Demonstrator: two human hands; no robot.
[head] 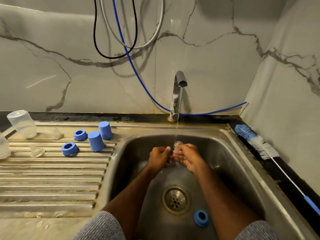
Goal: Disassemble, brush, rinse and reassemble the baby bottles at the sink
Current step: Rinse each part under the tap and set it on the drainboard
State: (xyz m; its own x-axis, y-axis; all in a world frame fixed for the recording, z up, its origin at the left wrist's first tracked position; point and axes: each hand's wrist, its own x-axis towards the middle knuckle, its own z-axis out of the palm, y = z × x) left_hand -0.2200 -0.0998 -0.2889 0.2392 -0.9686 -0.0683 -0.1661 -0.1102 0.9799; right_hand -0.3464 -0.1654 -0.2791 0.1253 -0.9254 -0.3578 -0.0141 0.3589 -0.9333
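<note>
My hands fill the basin [233, 153] under the tap [179, 87]; a blue ring [201, 217] lies beside the drain [175, 200]. Caps [95, 141] crowd the drainboard's [52, 179] far end; its near ribs lie open.

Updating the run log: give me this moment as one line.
phase: rinse | hands: right hand pinches clear teat under tap stream, left hand curled beside | sink: blue ring | brush: counter, right

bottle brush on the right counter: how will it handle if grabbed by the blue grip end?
The bottle brush will probably droop: its stem looks thin and long, with the bushy head far from the grip. It looks light. It lies along the sink edge on a narrow counter, so a push could roll it in.
</note>
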